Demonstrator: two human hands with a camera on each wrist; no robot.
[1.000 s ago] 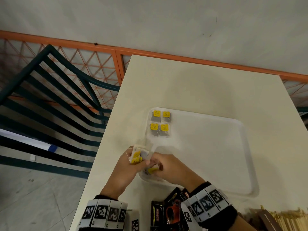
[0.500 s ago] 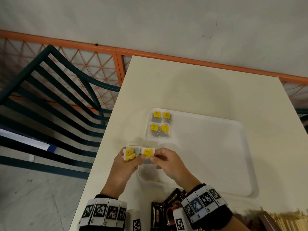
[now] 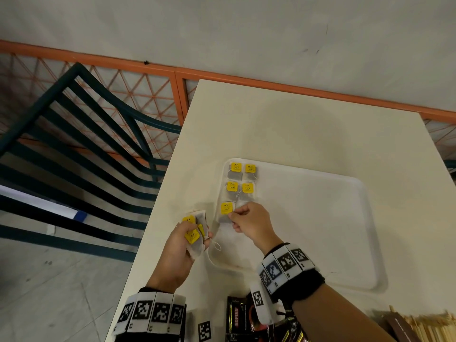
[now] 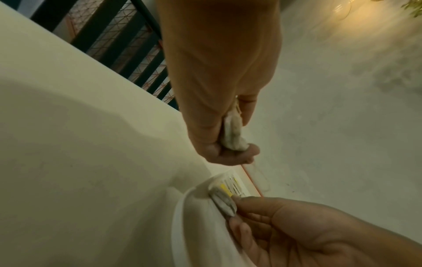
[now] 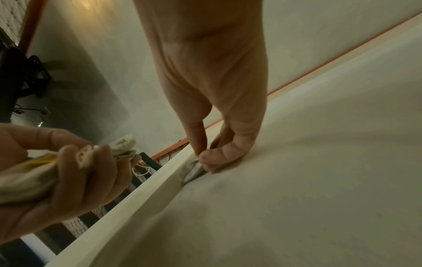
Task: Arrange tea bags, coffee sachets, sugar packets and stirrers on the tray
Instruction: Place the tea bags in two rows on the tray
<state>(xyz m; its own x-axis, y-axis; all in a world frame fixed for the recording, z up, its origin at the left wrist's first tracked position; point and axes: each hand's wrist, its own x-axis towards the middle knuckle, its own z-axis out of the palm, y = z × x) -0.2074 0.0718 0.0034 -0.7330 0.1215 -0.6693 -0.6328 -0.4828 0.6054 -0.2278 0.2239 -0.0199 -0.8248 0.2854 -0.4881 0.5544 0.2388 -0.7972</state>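
A white tray [image 3: 320, 230] lies on the cream table [image 3: 283, 124]. Several tea bags with yellow tags [image 3: 240, 180] lie in two columns at its far left corner. My right hand [image 3: 237, 217] pinches one more tea bag [image 3: 226, 211] and holds it down on the tray floor just below that group, against the left rim [image 5: 160, 180]. The same tea bag [image 5: 191, 170] shows under my fingertips in the right wrist view. My left hand [image 3: 191, 234] hovers left of the tray and grips a bunch of tea bags [image 3: 196, 233], strings dangling; the bunch [image 4: 233, 131] shows in the left wrist view.
Dark coffee sachets [image 3: 237, 317] lie at the table's near edge below the tray. Wooden stirrers [image 3: 429, 327] are piled at the near right. A dark green chair [image 3: 81, 144] and an orange railing [image 3: 172, 70] stand left of and behind the table.
My right hand took one tea bag from the left hand's bunch and carried it forward onto the tray below the laid bags. The left hand drew slightly back to the left.
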